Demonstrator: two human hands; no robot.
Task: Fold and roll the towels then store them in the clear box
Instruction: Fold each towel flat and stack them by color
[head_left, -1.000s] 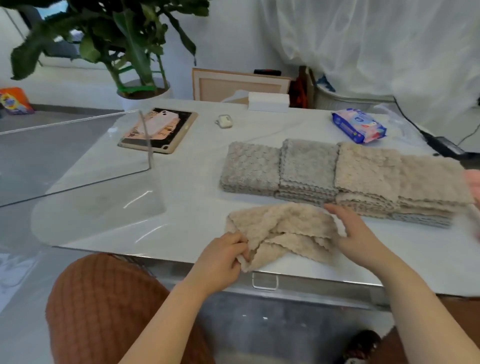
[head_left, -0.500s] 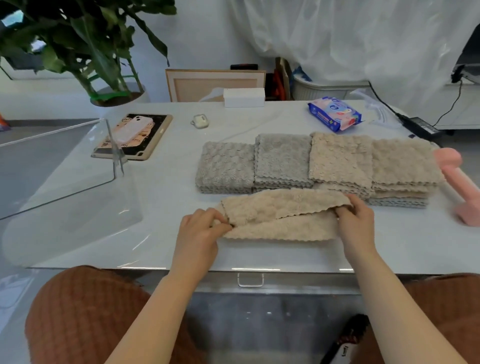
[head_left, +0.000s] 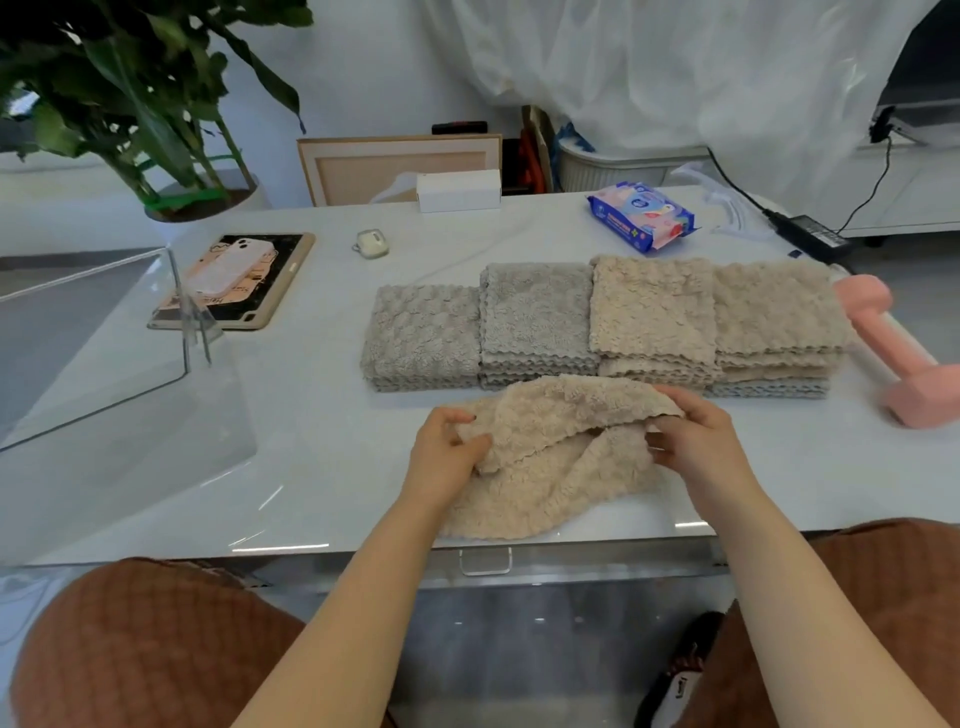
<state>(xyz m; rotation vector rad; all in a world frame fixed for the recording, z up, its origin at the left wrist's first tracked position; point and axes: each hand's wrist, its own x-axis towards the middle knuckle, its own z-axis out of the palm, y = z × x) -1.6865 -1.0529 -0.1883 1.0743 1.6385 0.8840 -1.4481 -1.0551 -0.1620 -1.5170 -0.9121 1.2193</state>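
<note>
Head view, what moved: the beige towel (head_left: 550, 457) was a flat, taut strip half a second ago. Now it's slack and bunched, its lower layer sagging to the near edge of the tabletop (head_left: 322, 415). My left hand (head_left: 447, 460) and right hand (head_left: 696, 441) have drawn a little closer together.
Left hand: thumb and fingers curled in, pinching the towel's left end.
Right hand: curled as well, gripping the upper fold at the right end.
Towel's place: right in front of me, just before the towel stacks (head_left: 597, 322); I can't tell whether it touches them. It's well apart from the clear box (head_left: 93, 332) off to my left.
Step in hand: I judge this is the fold, not yet neat, with nothing rolled so far.
Doing it well: I'd draw the ends apart to take up the slack, bring the scalloped edges flush, press the layers flat, then roll tightly from one end.
Also different: the stacks and the pink dumbbell (head_left: 904, 364) sit as they did; only my view has shifted slightly.
</note>
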